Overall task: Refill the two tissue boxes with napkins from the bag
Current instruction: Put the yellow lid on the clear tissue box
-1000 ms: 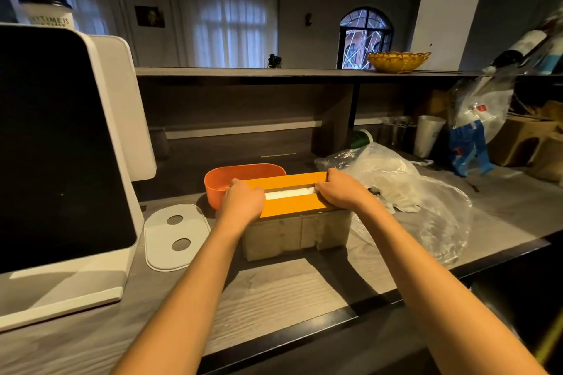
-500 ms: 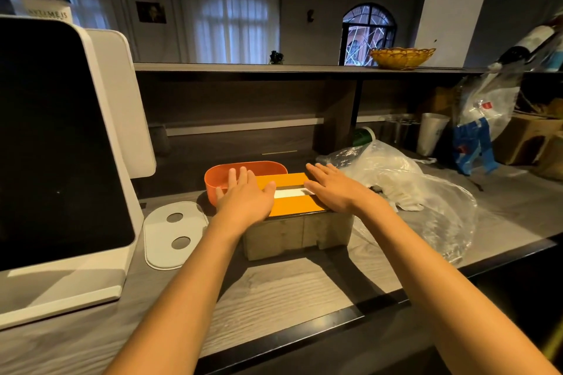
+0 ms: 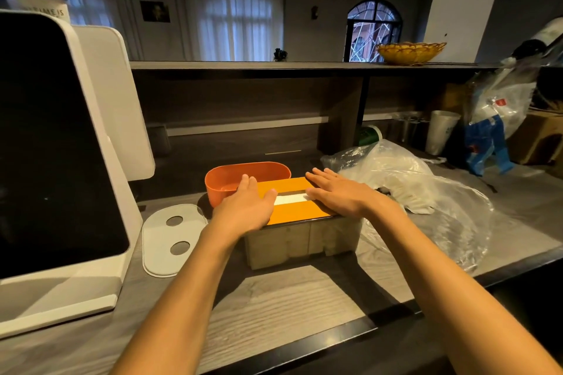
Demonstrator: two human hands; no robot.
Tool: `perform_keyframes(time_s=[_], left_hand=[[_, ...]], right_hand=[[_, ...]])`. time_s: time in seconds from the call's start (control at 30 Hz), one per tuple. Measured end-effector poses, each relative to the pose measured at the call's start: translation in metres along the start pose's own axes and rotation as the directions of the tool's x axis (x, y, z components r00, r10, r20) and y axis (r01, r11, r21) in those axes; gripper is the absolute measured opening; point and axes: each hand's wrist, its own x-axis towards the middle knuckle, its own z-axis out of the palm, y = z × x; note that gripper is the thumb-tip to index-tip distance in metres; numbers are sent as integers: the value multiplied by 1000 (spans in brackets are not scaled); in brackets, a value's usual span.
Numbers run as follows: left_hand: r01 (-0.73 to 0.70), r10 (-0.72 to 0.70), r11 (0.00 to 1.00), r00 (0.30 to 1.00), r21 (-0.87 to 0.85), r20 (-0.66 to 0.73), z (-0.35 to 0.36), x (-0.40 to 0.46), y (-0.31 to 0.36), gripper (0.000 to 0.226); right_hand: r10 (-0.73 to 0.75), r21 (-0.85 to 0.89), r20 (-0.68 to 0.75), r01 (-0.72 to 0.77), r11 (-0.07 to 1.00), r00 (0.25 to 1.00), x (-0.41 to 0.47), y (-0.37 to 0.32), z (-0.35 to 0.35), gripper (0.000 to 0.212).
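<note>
A clear tissue box [image 3: 304, 242] with an orange lid [image 3: 301, 211] stands in the middle of the counter, white napkins showing through its walls and slot. My left hand [image 3: 246, 207] lies flat on the lid's left end, fingers straight. My right hand [image 3: 338, 192] lies flat on the lid's right end. Behind the left hand stands an orange oval tissue box [image 3: 243, 175], open at the top. Its pale lid [image 3: 173, 237] with two round holes lies flat to the left. A crumpled clear plastic bag [image 3: 426, 201] with white napkins inside lies to the right.
A large white screen on a stand [image 3: 61, 146] fills the left side. A raised shelf [image 3: 304, 65] runs across the back with a yellow bowl [image 3: 409, 52] on it. Cups, bags and cardboard boxes crowd the back right. The counter's dark front edge [image 3: 335, 341] runs below my arms.
Both hands gripped the orange lid's ends a second ago. They have since opened and now lie flat on top of the lid.
</note>
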Motion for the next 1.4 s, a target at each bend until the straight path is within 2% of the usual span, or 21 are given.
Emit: perform_keyframes(time_s=[0.07,0.17,0.27,0.33,0.4,0.43,0.5,0.6,0.67,0.8,0.9,0.97,1.03,1.1,1.13,1.17,1.23,1.3,1.37,1.4], left_hand=[[-2,-1,995,1000,98,27,-2,-2,2,72],[-23,19,993,999,118,38,-4,-7,1,67],[-48,48,994,999,-94,-6,-6,-9,-2,53],[-14,-4,930,999,-368,-49,-6,-16,-2,54],[-22,-64,747,992,-664,-105,-2,-29,-4,48],[-20,-94,601,991,-799,-95,0,-38,-4,38],[6,-112,436,993,-900,-47,9,-49,-8,20],[-7,-98,340,994,-941,-43,24,-58,-11,18],[-30,-95,329,993,-944,-65,29,-57,-11,20],[-22,-98,344,993,-939,-59,26,-52,-12,22],[-18,-88,328,995,-944,-50,23,-53,-11,22],[-42,-102,373,991,-927,-86,22,-53,-13,22],[-93,-157,510,967,-855,-199,21,-51,-18,25],[-83,-249,679,909,-730,-335,21,-50,-24,34],[-47,-295,723,881,-690,-369,22,-52,-26,41],[-17,-330,732,866,-681,-376,23,-56,-26,47],[-8,-349,667,880,-745,-322,30,-65,-23,61],[-23,-318,519,923,-854,-218,42,-77,-19,81],[-55,-286,372,943,-927,-171,52,-87,-17,89],[-83,-277,317,945,-945,-176,55,-89,-16,87]], right_hand=[[17,-18,4,-17,1000,1000,0,-2,2,64],[54,-23,-40,-55,998,998,-7,-6,5,64],[118,128,-143,-100,987,983,-17,-10,9,67],[194,371,-227,-99,923,954,-24,-9,7,66],[295,660,-267,-49,750,918,-34,-5,5,62],[346,778,-243,-32,628,906,-40,-4,5,60],[386,915,-140,-29,401,912,-52,1,14,57],[298,986,-60,10,165,953,-62,6,38,44],[276,994,-69,44,99,959,-64,8,48,35],[267,987,-120,86,136,956,-63,12,47,24],[300,985,-139,101,138,944,-66,5,48,32],[346,979,-167,113,170,923,-69,1,51,40],[388,964,-203,113,243,899,-75,-3,54,49],[412,937,-231,87,339,881,-78,-3,59,77],[422,918,-262,90,385,868,-80,-3,60,82],[428,894,-307,104,435,850,-84,-6,59,76],[441,837,-383,104,537,812,-85,-5,59,60],[447,834,-387,100,543,806,-84,-7,55,54],[400,816,-389,109,568,830,-87,-15,53,56],[373,778,-394,88,623,840,-88,-21,53,60]])
